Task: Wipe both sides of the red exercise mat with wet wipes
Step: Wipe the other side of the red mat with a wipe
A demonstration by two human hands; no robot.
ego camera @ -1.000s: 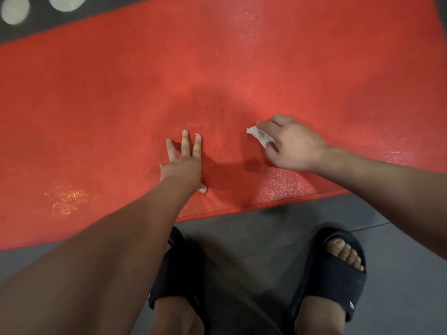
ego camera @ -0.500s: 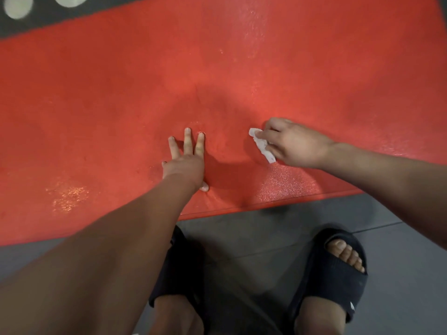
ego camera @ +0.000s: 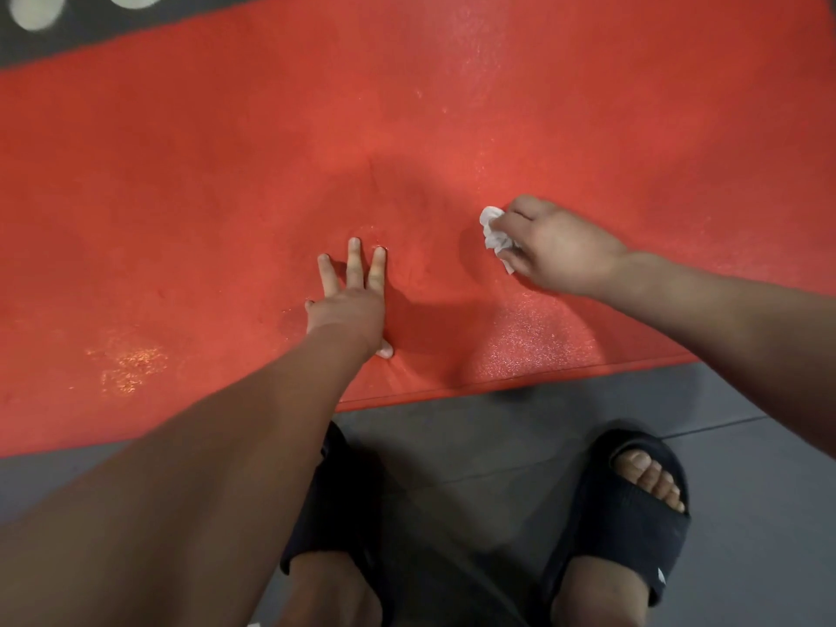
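**Desk:** Where is the mat in your view?

**Operator:** The red mat (ego camera: 226, 196) lies flat across the upper two thirds of the frame. Its near edge crosses the middle and rises toward the right. My left hand (ego camera: 350, 310) is at centre, palm down, fingers straight and spread, pressing on the mat. My right hand (ego camera: 556, 251), right of centre, has its fingers curled round a crumpled wet wipe (ego camera: 495, 235). The wipe pokes out on that hand's left side, against the mat.

**Desk:** How will you run this stroke?

**Operator:** I think the bracing hand matters most. The mat looks soft, and there's a faint crease (ego camera: 377, 183) above my fingers, so it may bunch. I'd hold it flat and wipe away from the left hand in overlapping passes. I'd also spread the wipe into a flatter pad, since a ball cleans only a thin line. A damp sheen (ego camera: 529, 341) shows near the edge, below my right wrist. I can't tell which face of the mat this is.

**Desk:** And the room?

**Operator:** Grey floor (ego camera: 746, 445) with seams fills the lower part of the frame. My feet in black slides (ego camera: 633, 504) are at the bottom. Two pale discs (ego camera: 36, 9) sit on dark floor at the upper left, and there's a glare patch (ego camera: 131, 366) on the mat at lower left.
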